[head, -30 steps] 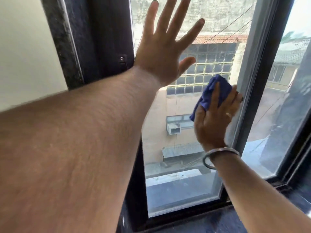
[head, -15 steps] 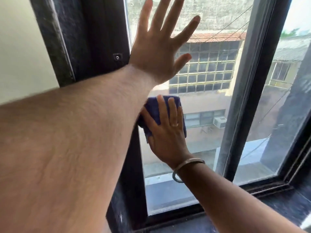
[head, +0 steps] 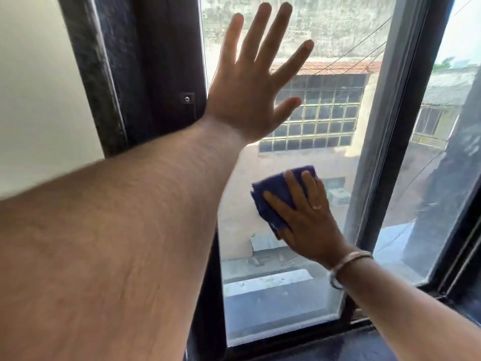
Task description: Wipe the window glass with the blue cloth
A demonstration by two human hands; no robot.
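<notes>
The window glass (head: 338, 35) fills the middle of the view, with a building seen through it. My left hand (head: 250, 89) lies flat against the upper part of the pane, fingers spread, holding nothing. Lower down, my right hand (head: 307, 220) presses a folded blue cloth (head: 273, 194) flat against the glass; the cloth shows above and left of my fingers, the rest is under my palm. A ring and a metal bangle are on that hand and wrist.
A dark window frame (head: 161, 61) runs down the left side. A grey vertical frame bar (head: 385, 142) stands right of the cloth, with a second pane (head: 421, 178) beyond it. A dark sill (head: 351, 345) runs along the bottom. A pale wall (head: 39, 87) is at far left.
My right hand and the cloth swept from the right edge of the pane to the left edge, then back toward the middle and lower. My left hand stayed flat on the glass.
</notes>
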